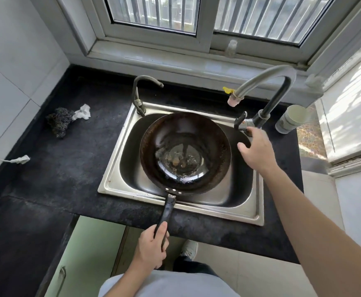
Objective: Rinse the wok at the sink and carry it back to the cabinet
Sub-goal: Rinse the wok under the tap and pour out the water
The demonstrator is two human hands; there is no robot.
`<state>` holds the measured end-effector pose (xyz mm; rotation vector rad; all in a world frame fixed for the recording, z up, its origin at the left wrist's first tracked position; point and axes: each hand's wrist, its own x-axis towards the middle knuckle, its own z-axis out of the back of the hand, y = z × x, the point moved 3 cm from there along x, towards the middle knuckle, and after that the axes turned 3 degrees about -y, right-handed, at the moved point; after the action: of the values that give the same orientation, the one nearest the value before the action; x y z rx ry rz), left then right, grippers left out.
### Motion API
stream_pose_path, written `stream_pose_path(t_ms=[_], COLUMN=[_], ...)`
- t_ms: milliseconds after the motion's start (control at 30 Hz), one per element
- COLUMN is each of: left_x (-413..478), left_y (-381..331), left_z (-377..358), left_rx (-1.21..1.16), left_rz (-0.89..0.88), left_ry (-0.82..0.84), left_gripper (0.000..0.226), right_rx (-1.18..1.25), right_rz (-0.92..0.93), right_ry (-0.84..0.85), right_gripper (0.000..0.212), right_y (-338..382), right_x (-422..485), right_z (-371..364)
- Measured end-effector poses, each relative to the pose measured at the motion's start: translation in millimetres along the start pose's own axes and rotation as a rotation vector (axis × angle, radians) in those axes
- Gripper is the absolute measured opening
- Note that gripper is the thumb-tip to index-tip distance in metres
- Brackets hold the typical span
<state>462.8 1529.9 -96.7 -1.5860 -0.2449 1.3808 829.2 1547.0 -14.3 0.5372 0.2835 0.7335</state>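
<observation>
1. Stainless steel formed the sink (258, 213), sunk into a dark worktop (53, 172) below a barred window.
2. A dark wok (185, 153) sat over the sink basin, its bowl holding a shallow pool of water with a few brownish bits at the bottom; what those bits were could not be told from this view.
3. The wok's long black handle (168, 213) reached back over the sink's front rim toward the person.
4. The left hand (151, 247) had its grip closed around the end of that handle.
5. The right hand (257, 150) hovered open, fingers spread, just beside the tap lever (240, 121) of the tall curved tap (269, 82).
6. A pale cup (291, 118) stood on the worktop right of the tap; its inside was not visible.
7. A steel-wool scourer (59, 123) and a crumpled white scrap (82, 112) lay together left of the sink.
</observation>
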Motion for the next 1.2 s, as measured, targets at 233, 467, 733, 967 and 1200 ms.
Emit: stream_pose_path(t_ms=[233,467,733,967,1200], left_x=[-4,-4,-3,-4,-2], left_y=[-5,-3,-3,-4,-1], left_z=[-1,-3,-8,-8,-7], left_rx=[-0.02,-0.039,-0.051,-0.052,-0.049], left_rz=[0.038,0.092,0.102,0.106,0.111], left_ry=[0.004,0.024,0.027,0.039,0.047], left_gripper=[0.039,0.038,0.037,0.036,0.037], right_rx=[0.108,0.099,-0.003,-0.012,-0.008], right_rz=[-0.058,-0.023,0.049,0.084,0.096], right_ry=[0.115,0.132,0.195,0.207,0.202], right_gripper=[0.083,0.074,0.07,0.07,0.073], right_y=[15,11,6,4,2], right_x=[40,41,48,49,49], right_z=[-7,-14,-17,-21,-21])
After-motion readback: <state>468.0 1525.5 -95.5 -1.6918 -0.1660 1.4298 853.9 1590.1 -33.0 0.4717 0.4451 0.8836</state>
